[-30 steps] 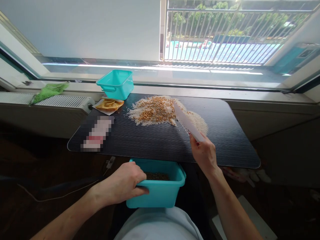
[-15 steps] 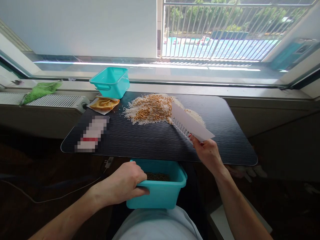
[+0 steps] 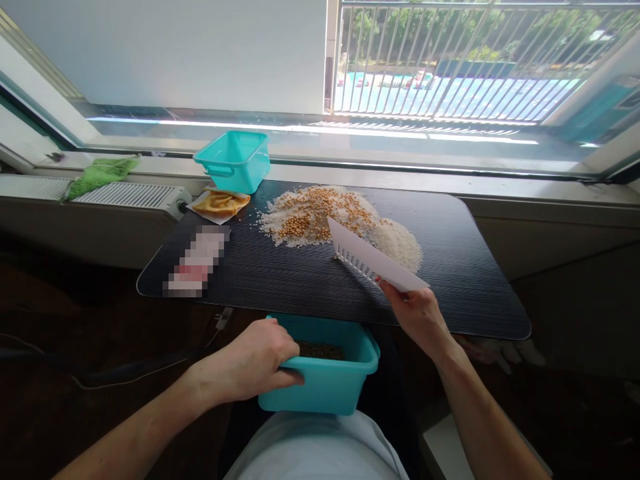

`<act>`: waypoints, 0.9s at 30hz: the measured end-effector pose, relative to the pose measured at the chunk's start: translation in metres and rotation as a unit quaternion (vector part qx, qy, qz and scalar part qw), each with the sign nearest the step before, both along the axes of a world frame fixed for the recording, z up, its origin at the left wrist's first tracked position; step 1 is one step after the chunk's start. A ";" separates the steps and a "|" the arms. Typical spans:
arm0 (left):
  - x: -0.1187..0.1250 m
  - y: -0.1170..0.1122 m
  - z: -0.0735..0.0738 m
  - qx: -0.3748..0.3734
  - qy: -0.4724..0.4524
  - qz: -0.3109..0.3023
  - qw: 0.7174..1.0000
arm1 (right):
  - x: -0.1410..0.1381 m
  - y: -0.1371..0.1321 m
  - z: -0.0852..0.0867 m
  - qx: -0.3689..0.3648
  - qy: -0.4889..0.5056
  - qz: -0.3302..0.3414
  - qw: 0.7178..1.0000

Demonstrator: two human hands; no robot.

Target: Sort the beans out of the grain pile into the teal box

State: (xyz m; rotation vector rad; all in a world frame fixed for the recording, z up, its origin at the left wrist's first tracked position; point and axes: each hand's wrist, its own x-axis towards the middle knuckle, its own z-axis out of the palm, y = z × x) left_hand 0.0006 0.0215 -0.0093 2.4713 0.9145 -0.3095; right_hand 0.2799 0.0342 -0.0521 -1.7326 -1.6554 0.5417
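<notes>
**Presently: toothed scraper at the grain heap, tub braced under the near edge**

Right hand (image 3: 417, 317) is closed on one end of a white toothed plastic scraper (image 3: 375, 263), pinched between thumb and fingers. The scraper is tilted, teeth down towards the black ribbed worktop (image 3: 300, 280). Its far end lies at the near side of a heap of white rice and yellow beans (image 3: 325, 217). In my judgement this angle puts the comb edge, not the flat face, against the grains.

Left hand (image 3: 255, 363) is clenched over the left rim of a teal plastic tub (image 3: 325, 390). The tub sits on the person's lap, with its open mouth just below the worktop's near edge. It holds a shallow layer of small dark grains (image 3: 320, 350). The grip appears to steady the tub, which has nothing firm beneath it.

Edges and room:
- The heap lies towards the far middle of the worktop. A bare strip runs between it and the near edge above the tub.
- The right part of the worktop is bare out to its rounded corner.
- To the left lie a blurred pink-and-white item (image 3: 197, 260) and a yellow folded cloth on white paper (image 3: 220, 202).
- A second teal plastic tub (image 3: 235, 160) stands at the far left corner, touching that paper and well apart from the scraper.
- A green cloth (image 3: 100, 173) rests on the white radiator (image 3: 135, 195), off the worktop.
</notes>
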 end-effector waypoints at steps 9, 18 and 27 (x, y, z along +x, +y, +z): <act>-0.005 -0.001 -0.002 0.020 -0.021 -0.002 1.000 | -0.003 0.001 -0.002 0.008 0.003 0.061 0.998; -0.011 -0.003 0.000 0.014 -0.001 0.010 1.000 | -0.015 -0.016 0.017 -0.114 0.109 0.259 0.953; -0.008 -0.004 0.001 0.004 0.007 0.016 1.000 | 0.015 0.017 0.019 -0.021 -0.034 -0.064 0.997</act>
